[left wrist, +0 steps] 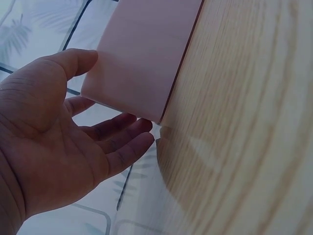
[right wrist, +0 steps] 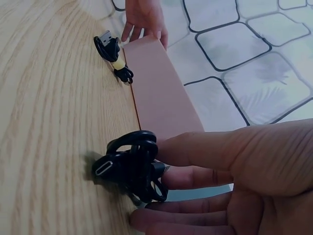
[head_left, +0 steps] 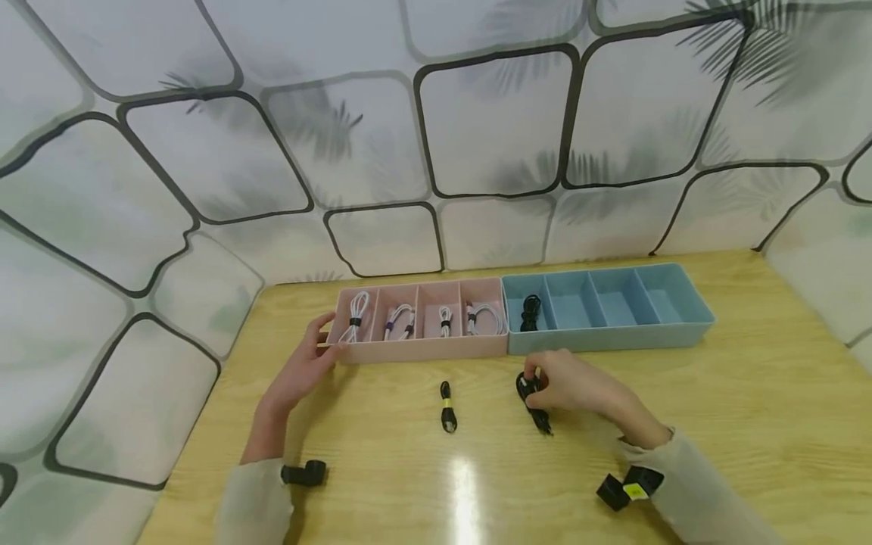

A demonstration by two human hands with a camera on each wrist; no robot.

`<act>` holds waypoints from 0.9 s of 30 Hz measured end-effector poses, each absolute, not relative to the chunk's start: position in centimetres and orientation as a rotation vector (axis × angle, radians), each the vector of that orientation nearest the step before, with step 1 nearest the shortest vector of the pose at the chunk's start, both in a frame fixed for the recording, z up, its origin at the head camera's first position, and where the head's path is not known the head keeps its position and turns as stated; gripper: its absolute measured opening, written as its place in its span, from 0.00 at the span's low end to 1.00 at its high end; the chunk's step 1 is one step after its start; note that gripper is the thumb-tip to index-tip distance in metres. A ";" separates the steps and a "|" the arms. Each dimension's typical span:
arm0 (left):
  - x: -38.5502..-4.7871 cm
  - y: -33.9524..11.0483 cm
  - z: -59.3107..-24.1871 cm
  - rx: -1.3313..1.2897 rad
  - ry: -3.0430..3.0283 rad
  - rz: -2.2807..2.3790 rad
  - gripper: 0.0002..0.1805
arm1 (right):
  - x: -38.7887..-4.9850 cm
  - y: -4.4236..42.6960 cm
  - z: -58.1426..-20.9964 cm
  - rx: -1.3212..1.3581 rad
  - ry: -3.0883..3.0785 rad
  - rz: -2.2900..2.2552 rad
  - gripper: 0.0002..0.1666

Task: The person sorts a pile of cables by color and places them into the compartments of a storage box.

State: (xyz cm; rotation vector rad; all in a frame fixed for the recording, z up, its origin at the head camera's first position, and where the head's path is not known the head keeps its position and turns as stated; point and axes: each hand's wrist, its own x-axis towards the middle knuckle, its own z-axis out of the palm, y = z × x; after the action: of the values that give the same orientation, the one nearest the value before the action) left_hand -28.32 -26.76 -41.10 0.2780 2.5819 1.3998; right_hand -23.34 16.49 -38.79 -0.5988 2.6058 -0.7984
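On the tabletop, my right hand (head_left: 572,382) pinches a coiled black cable (head_left: 527,390) between thumb and fingers, in front of the blue box. The right wrist view shows a connector end on that cable (right wrist: 129,169). My left hand (head_left: 309,367) touches the left end of the pink box (head_left: 422,350), thumb at its front corner; in the left wrist view the other fingers are loosely extended by that end. Between the hands lies another black cable (head_left: 446,409) with a yellow tie. White tied cables (head_left: 357,314) lie in the pink box's compartments.
Right of the pink box, touching it, stands a blue divided box (head_left: 613,337). A black cable bundle (head_left: 530,312) sits in its leftmost compartment. Patterned wall covering (head_left: 497,129) rises behind the wooden table (head_left: 381,469).
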 end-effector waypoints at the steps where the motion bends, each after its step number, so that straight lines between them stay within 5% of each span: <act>1: -28.4 -26.7 -41.1 0.277 2.581 1.397 0.36 | -23.4 16.5 -38.7 -0.601 2.615 -0.789 0.15; 20: -28.1 -26.2 -40.8 0.252 2.576 1.413 0.36 | -23.7 16.4 -39.2 -0.608 2.588 -0.753 0.12; 27: -28.2 -26.3 -40.9 0.255 2.574 1.419 0.35 | -23.4 15.9 -39.2 -0.561 2.603 -0.751 0.17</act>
State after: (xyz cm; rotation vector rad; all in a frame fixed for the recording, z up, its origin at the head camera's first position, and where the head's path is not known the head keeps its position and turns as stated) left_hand -28.17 -26.29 -40.87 0.2546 2.5742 1.4192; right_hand -23.37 15.94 -39.22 -0.5609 2.6034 -0.7506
